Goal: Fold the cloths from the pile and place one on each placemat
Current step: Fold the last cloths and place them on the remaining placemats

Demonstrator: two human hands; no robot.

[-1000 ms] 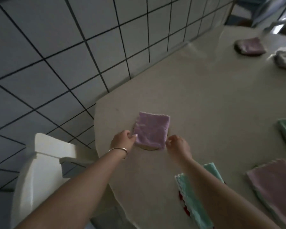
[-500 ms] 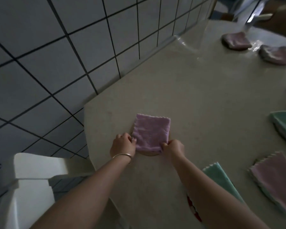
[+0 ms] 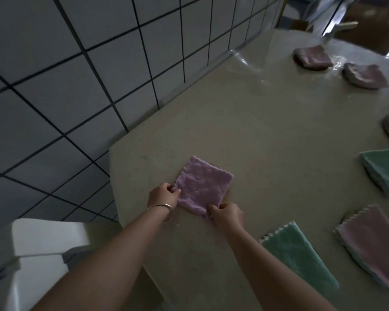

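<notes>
The folded purple cloth (image 3: 203,185) is pinched at its near corners by the left hand (image 3: 164,196) and right hand (image 3: 226,215), judged for squaring on the placemat (image 3: 227,195).

A folded square lilac terry cloth (image 3: 203,187) with pinked edges lies on a round tan placemat (image 3: 227,195) on the beige bench (image 3: 267,135). The left hand (image 3: 164,195) pinches its left corner; the right hand (image 3: 226,215) pinches its near corner. A flat mint-green cloth (image 3: 299,259) lies near the right forearm.
</notes>
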